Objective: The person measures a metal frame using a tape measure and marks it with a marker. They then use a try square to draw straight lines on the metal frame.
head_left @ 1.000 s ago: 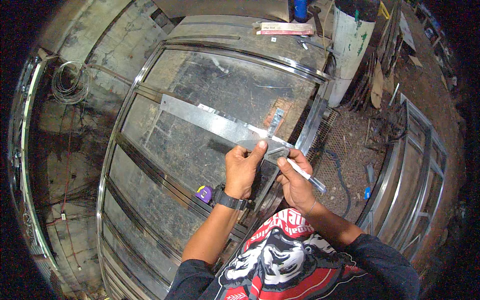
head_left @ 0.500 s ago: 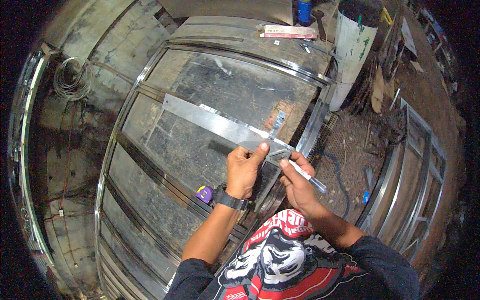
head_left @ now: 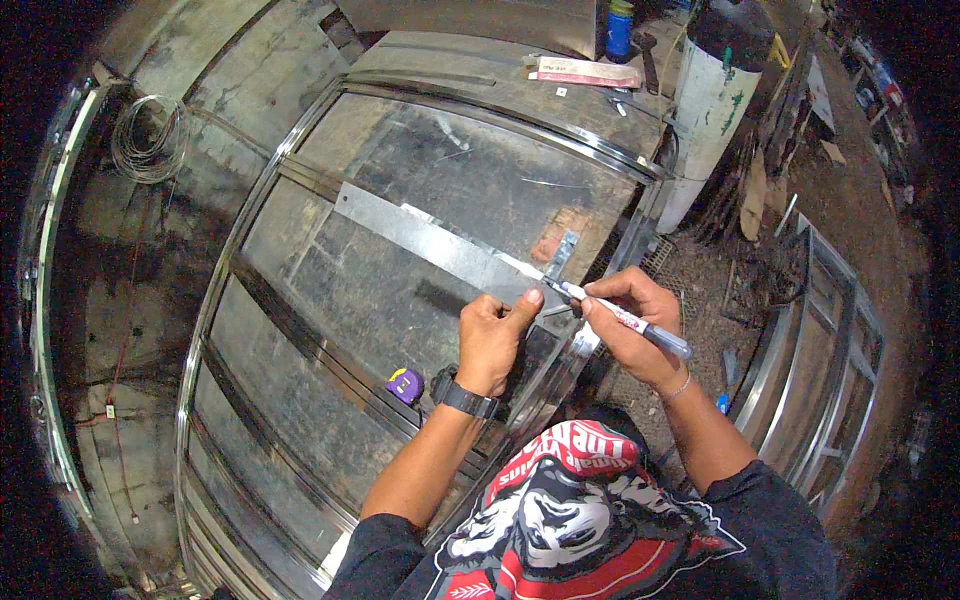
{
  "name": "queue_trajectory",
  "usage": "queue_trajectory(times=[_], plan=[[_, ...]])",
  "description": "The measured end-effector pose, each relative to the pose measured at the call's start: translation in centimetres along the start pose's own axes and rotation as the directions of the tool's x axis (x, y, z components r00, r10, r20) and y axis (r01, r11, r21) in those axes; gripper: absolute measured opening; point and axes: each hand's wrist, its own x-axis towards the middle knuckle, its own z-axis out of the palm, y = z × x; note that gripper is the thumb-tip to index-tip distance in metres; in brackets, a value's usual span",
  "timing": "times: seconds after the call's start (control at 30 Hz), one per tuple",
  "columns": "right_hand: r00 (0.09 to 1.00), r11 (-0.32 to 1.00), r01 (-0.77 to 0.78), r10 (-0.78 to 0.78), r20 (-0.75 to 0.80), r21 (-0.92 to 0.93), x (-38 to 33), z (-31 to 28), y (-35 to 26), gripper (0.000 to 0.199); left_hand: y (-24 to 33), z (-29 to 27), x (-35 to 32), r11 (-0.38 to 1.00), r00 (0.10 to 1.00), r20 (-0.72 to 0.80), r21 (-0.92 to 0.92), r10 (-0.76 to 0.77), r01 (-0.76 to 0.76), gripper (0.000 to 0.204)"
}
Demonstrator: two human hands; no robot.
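My left hand [head_left: 490, 342] is closed on the near right end of a try square [head_left: 430, 245], its thumb on top. The long, flat steel blade has a small hole at its far end. Along its far edge lies a thin, shiny metal strip [head_left: 470, 238]. My right hand [head_left: 635, 318] grips a white marker pen [head_left: 625, 318] between thumb and fingers. The pen's dark tip points to the left, at the strip beside the blade's edge; whether it touches cannot be made out. A short metal piece [head_left: 563, 253] lies just beyond the tip.
Beneath is a large metal frame [head_left: 490, 105] on a worn board. A purple and yellow tape measure [head_left: 405, 386] lies left of my left wrist. Farther back are a long carton [head_left: 585, 72], a blue can [head_left: 619, 30] and a white cylinder [head_left: 700, 120]. Another frame [head_left: 815, 370] leans at right.
My right hand has moved up and right, off the near end of the square, and the marker pen now points at the strip. My left hand keeps its hold.
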Motion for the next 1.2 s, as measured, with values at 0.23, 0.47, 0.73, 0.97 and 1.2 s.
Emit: queue_trajectory(times=[0.23,0.47,0.73,0.97,1.2], plan=[[0.997,0.988,-0.006,0.019,0.079,-0.156,0.5,-0.2,-0.9,0.014,-0.5,0.3,0.2,0.996,1.0,-0.002,-0.087,0.012,-0.013,0.037],[0.964,0.89,0.24,-0.17,0.206,-0.389,0.3,-1.8,-2.1,0.013,-0.7,0.5,0.4,0.977,1.0,0.021,-0.215,0.001,0.003,0.031],[0.985,0.961,0.118,-0.082,0.152,-0.249,1.0,-0.5,-2.4,0.016,-0.7,0.4,0.4,0.997,1.0,-0.006,-0.08,0.01,-0.011,0.034],[0.965,0.924,0.206,-0.137,0.225,-0.323,1.0,-1.6,-2.0,0.016,-0.2,0.6,0.3,0.989,1.0,0.006,-0.147,0.03,-0.029,0.042],[0.984,0.956,0.091,-0.044,0.171,-0.279,1.1,-1.3,-3.1,0.016,-0.1,0.3,0.3,0.992,0.999,0.028,-0.121,-0.03,0.033,0.026]])
